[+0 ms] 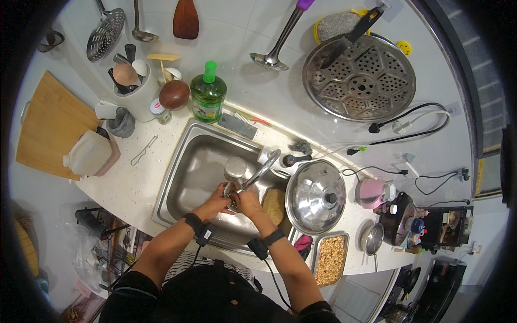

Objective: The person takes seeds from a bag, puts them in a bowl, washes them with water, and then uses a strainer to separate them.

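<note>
Both my hands are over the stainless steel sink [198, 161], beneath the curved metal faucet [264, 167]. My left hand [214, 202] grips the left side of a small round metal vessel [229, 189]. The fingers of my right hand [247, 202] reach into or over its mouth; the faucet's end partly covers them, and whether they hold anything cannot be told. Just behind the vessel, a metal cup [235, 167] stands in the sink. A tan, sponge-like loofah pad [274, 206] lies to the right of my right hand.
Right of the sink are a domed metal lid [317, 198], a metal tray of chopped nuts or grains [331, 260] and a strainer [371, 238]. A green soap bottle [208, 97] and a grey whetstone [237, 126] stand behind it. A white plastic jug [91, 153] is at left.
</note>
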A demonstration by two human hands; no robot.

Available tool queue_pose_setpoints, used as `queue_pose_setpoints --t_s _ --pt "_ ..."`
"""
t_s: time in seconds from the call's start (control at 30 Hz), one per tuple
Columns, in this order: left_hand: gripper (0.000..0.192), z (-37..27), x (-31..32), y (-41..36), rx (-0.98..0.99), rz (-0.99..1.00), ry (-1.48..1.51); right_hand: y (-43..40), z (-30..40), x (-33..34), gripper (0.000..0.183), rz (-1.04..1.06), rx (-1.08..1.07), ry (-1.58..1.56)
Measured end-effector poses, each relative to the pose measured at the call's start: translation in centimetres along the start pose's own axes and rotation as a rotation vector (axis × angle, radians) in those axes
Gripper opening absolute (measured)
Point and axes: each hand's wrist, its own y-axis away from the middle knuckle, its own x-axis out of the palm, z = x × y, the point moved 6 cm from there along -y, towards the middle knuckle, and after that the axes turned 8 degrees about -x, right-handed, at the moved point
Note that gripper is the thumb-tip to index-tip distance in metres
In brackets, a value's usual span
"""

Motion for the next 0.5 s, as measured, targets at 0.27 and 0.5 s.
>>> queue_pose_setpoints --t_s 0.27,0.5 --pt "0.069 0.6 0.0 0.6 0.014 -0.001 0.005 1.8 2.5 -3.1 0.038 -0.245 -0.139 -0.116" --pt "0.069 0.7 0.8 1.6 0.001 -0.006 0.069 4.4 -1.6 -2.9 0.026 -0.436 0.144 -0.566"
